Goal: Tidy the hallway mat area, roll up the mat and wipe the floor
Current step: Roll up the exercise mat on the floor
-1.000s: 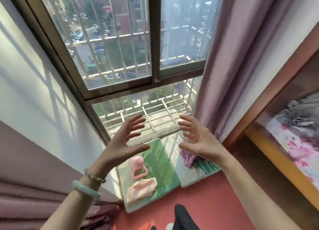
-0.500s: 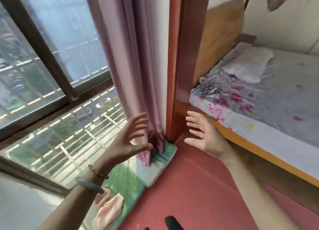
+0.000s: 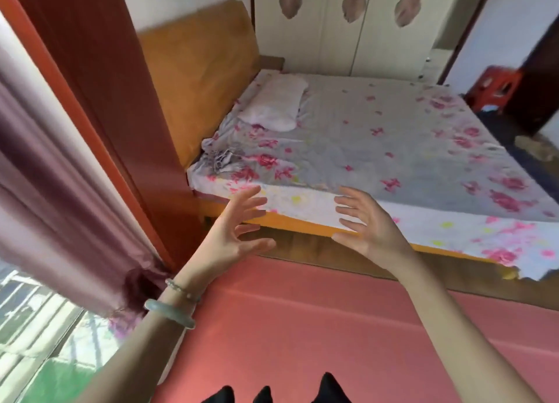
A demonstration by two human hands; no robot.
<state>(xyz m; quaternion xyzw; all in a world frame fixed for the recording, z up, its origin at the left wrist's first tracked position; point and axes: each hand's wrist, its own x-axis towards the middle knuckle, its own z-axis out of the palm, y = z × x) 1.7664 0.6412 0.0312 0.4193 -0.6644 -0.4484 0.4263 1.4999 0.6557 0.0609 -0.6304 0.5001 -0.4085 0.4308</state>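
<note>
our left hand and right hand hang spread, holding nothing (mat unseen); facing the bed, we risk overlooking it.

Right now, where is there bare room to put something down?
The red floor between the curtain and the bed lies bare. The bed is free right of the pillow. It is crowded by the headboard, where the sheet bunches. Both hands hover empty.
</note>
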